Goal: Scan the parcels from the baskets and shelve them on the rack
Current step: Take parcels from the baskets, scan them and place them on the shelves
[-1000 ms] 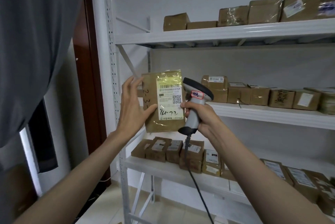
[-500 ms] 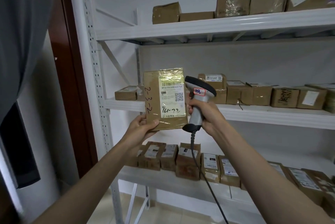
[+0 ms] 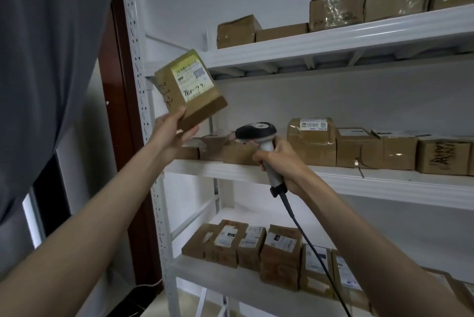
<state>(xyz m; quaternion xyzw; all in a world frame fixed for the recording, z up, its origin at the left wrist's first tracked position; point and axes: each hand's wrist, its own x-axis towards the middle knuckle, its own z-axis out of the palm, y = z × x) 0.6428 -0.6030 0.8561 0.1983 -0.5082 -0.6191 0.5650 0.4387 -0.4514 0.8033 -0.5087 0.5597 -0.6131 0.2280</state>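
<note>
Your left hand (image 3: 171,129) pinches the lower corner of one brown, tape-wrapped parcel (image 3: 190,88), tilted, with a yellow-white label and handwritten "2-3-2", raised in front of the rack (image 3: 333,42) between its top and middle shelves. Your right hand (image 3: 280,162) is wrapped round the one corded scanner (image 3: 259,137), low beside it. Three shelves show, each carrying a row of brown boxes.

A single head-worn camera looks forward and slightly upward from close in front of a white rack (image 3: 333,42), standing nearest its left upright. Both forearms reach into view from the bottom edge, the left hand (image 3: 170,134) and right hand (image 3: 284,162) near the frame's centre. Three shelves run off the right edge. A grey curtain (image 3: 46,47) fills the upper left corner.
</note>
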